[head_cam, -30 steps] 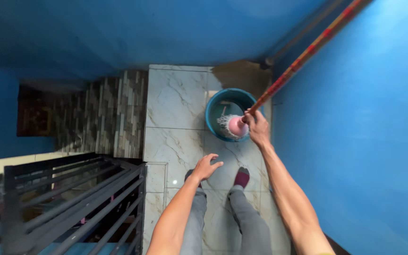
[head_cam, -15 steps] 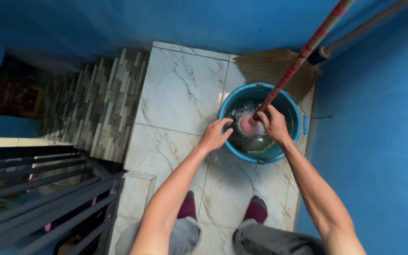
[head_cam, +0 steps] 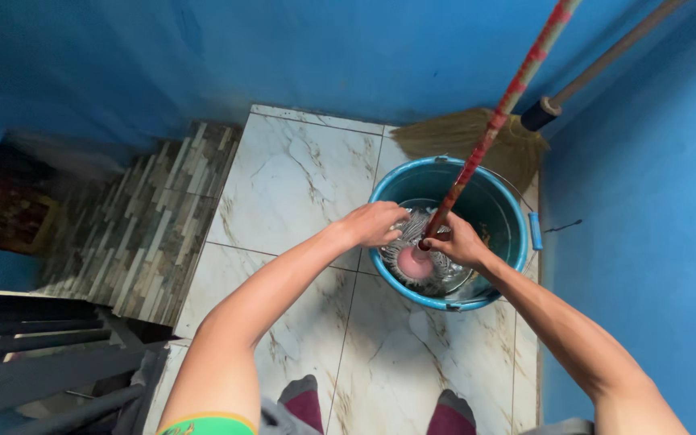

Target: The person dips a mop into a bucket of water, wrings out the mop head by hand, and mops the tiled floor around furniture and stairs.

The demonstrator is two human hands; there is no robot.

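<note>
The right hand is clamped around the low end of the mop handle, just above the pink mop head. The left hand closes on the pale mop strands beside it. Both sit over the blue bucket on the marble floor. A straw broom leans in the far right corner against the blue wall.

mop handle: top cut off by upper edge.
broom: stick runs out top-right corner; bristles partly behind bucket.
mop strands: partly hidden under left hand & right hand.
bucket contents: too dim to tell.
feet: cut off at bottom edge.
railing: blurred, cropped at left.
</note>
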